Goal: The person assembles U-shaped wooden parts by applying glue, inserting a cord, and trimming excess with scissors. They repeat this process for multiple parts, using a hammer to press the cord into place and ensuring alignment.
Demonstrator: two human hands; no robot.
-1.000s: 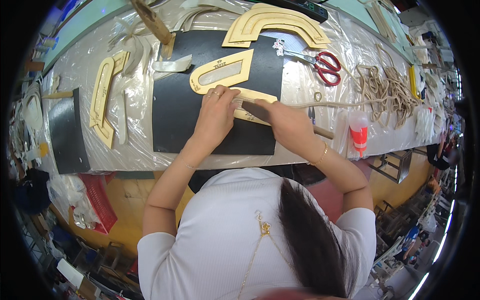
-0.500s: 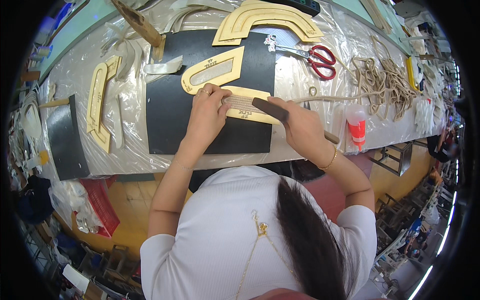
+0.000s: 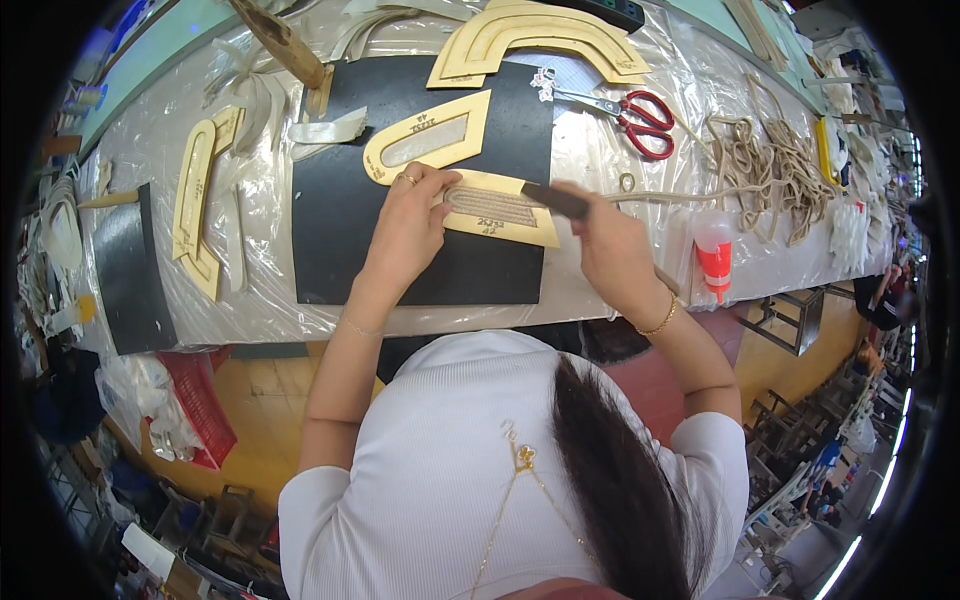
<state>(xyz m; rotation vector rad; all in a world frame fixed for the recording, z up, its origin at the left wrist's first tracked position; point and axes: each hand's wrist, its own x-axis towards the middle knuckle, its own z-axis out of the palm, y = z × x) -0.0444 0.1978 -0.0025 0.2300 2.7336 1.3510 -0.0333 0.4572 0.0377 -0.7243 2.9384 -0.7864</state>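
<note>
Resting with bent fingers on left end of yellow template [image 3: 530, 234], left grip [image 3: 406, 215]; cannot tell whether it pinches anything. Right grip [image 3: 612, 242] closed around dark tool [image 3: 556, 200], tip over template's right end. Possible trouble: tool slipping toward left grip's fingertips; cord rows [image 3: 490, 207] lifting if left grip eases or cord pile [image 3: 797, 186] right of right grip snags. Template flat, between grips, on black mat [image 3: 420, 272]. Cord rows beige, close-set, rounded beside left grip.

Dark stools [image 3: 806, 328] stand on yellow floor [image 3: 255, 400] (bright strip lights [image 3: 839, 569] beyond).
</note>
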